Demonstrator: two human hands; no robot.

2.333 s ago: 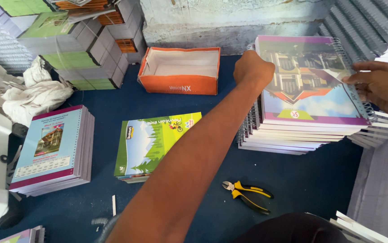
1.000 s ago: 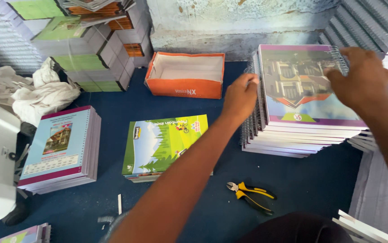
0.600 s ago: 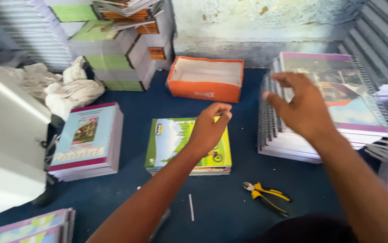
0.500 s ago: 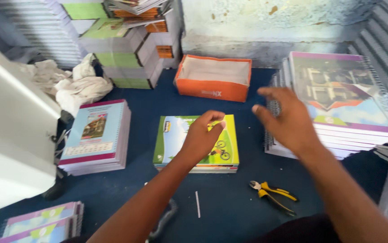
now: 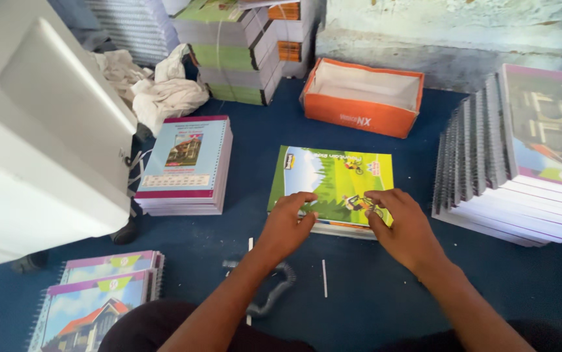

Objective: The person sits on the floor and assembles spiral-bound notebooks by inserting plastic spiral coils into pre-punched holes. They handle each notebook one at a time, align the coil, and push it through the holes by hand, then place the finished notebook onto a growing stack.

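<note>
Both hands are down on the green-covered notebook stack (image 5: 332,186) sitting in the middle of the blue floor (image 5: 372,293). The left hand (image 5: 285,225) has its fingers curled over the near edge at the stack's left half, and the right hand (image 5: 403,225) rests on the near right corner, fingertips spread flat on the cover. Neither hand looks closed around anything; they're just pressing or touching the top, though I can't tell if the left thumb is hooked under the edge. There's bare floor on every side of that stack, more to the left before the pink-edged notebook stack (image 5: 186,166) than toward the tall spiral-bound pile (image 5: 522,169) on the right, which sits fairly near. The orange cardboard box (image 5: 362,96) lies open just beyond the far edge, apart from it. Near the left wrist there's a thin white strip (image 5: 324,278) and a grey loop of strap (image 5: 271,290) on the floor. Bottom left, two more spiral notebooks (image 5: 98,300) poke into view, and a big white machine (image 5: 33,130) crowds the left side.
</note>
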